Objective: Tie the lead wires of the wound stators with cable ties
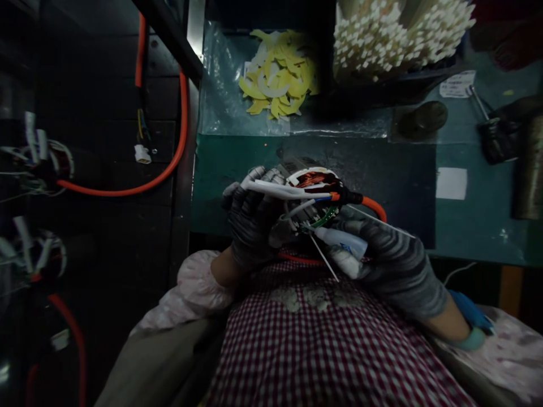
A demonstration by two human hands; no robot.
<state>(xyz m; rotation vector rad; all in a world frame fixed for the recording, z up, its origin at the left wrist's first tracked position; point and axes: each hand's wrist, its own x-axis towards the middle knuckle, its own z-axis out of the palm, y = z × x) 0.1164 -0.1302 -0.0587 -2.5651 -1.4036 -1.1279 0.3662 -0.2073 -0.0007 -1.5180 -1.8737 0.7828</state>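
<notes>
1. The motor part (pixel 331 182) is between the two hands, in front of the person's tummy — all places here are told from it. Copper wire (pixel 313 178) shows on its far side.
2. The left hand (pixel 254 217) is wrapped around the motor part's left side, by some white tubes (pixel 278 190). A firm hold there should stop any wobble.
3. The right hand (pixel 379 251), on the motor part's right, grips a small bottle (pixel 345 242).
4. The bottle's tip points in at the motor part's near side, close to a green board (pixel 327 217). Whether it touches, or if anything comes out, is too small to tell.
5. A slow, soft squeeze seems wise, as a hard one could make a mess.
6. An orange cable (pixel 373 208) leaves the motor part on its right, near the right hand — it should hang loose, since a tug could turn the part.
7. A thin white stick (pixel 324 258) pokes out from the motor part's near side. The right hand should take care not to bump it.
</notes>
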